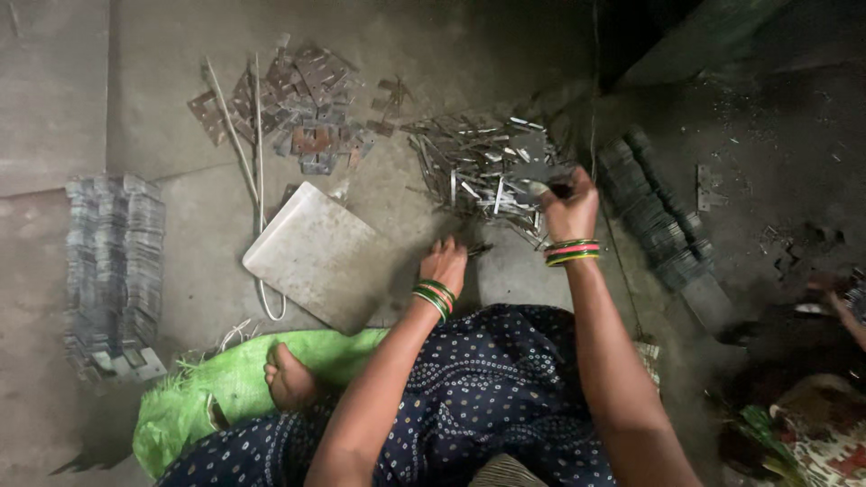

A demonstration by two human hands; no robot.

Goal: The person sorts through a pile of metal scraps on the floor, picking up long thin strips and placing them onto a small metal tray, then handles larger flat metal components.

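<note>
Right hand (568, 209) fingers pinched on a metal piece (532, 183) over the strip pile (478, 167). Left hand (444, 263) down at pile's near edge, fingers hidden, grip unclear. Flat board (316, 252) just left; hinge heap (302, 104) beyond; stacked plates (115, 261) near floor's left edge.

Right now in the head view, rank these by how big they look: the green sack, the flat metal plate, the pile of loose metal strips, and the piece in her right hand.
1. Green sack, partly hidden by the leg.
2. Flat metal plate and pile of loose metal strips: they look alike in spread, so I won't rank them.
3. Metal piece in the right hand, clearly smallest.
</note>
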